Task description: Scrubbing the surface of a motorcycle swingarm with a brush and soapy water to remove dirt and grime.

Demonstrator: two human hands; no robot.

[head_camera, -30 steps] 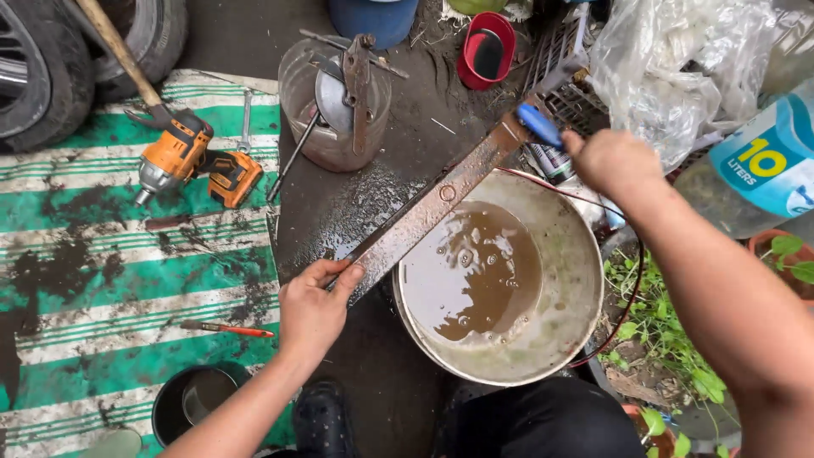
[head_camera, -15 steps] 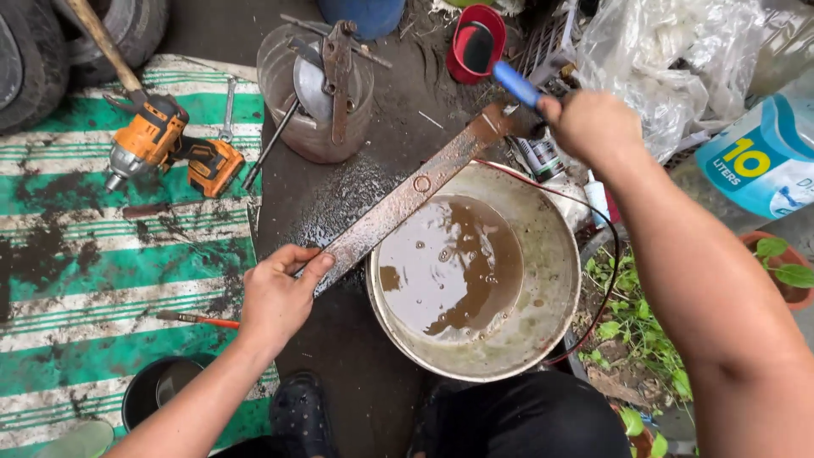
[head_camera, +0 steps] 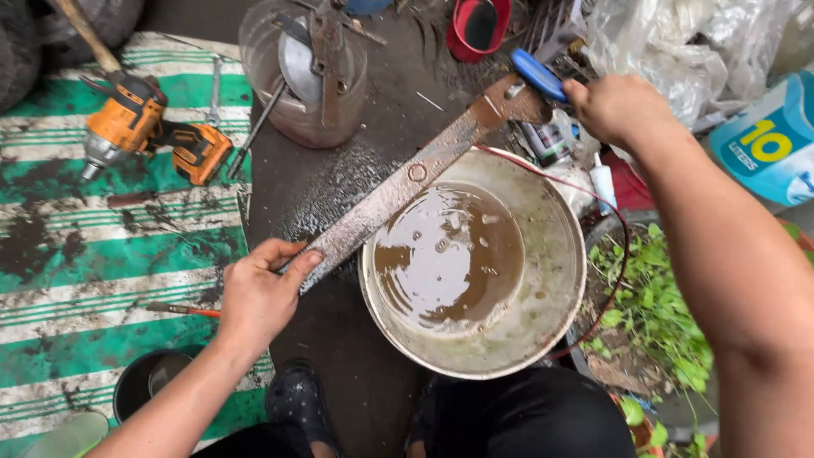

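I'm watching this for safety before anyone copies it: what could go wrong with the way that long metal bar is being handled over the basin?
The left hand grips the bare wet end of the metal bar; it might slip or cut. The bar lies across the rim of the basin of brown liquid, so a hard push by the right hand with the blue-handled tool could tip or splash it. The orange power tool lies close to the wet ground.

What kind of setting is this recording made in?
Most likely an informal outdoor repair spot on the ground. An orange cordless impact wrench lies on a muddy green striped mat, a tyre sits at the top-left corner, and weeds grow beside a basin of brown water.
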